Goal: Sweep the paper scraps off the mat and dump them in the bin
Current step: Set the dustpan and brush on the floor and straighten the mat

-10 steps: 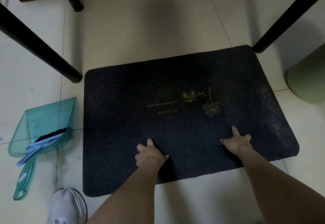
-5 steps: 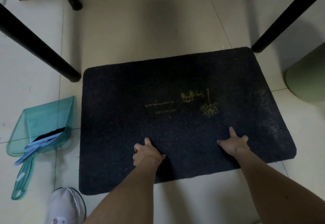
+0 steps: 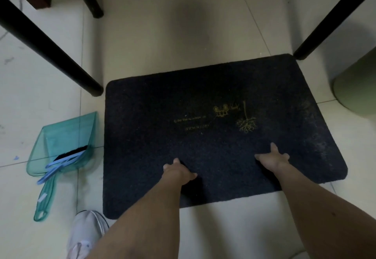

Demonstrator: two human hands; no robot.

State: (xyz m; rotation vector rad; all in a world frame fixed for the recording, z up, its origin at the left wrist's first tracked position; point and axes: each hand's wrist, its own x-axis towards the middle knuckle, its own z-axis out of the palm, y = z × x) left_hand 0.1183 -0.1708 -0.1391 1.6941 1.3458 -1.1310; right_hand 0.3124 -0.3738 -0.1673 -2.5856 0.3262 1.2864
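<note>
A dark mat (image 3: pixel 162 116) with a small gold print lies flat on the tiled floor. Its right part has a pale dusty patch, and I see no paper scraps on its surface. My left hand (image 3: pixel 176 171) and my right hand (image 3: pixel 272 159) both press down on the near part of the mat with fingers spread, holding nothing. A teal see-through dustpan (image 3: pixel 61 143) lies on the floor left of the mat, with a blue brush (image 3: pixel 61 164) lying in it. A pale green bin (image 3: pixel 358 90) stands at the right edge, cut off by the frame.
Black furniture legs slant down to the floor at the mat's far left corner (image 3: pixel 95 91) and far right corner (image 3: pixel 301 55); two more stand farther back. My white shoe (image 3: pixel 87 232) is at the bottom left. A tiny blue scrap (image 3: pixel 16 158) lies on the left tiles.
Both hands have slid a little farther onto the mat, toward the gold print. The mat stays where it was beside the furniture legs.
</note>
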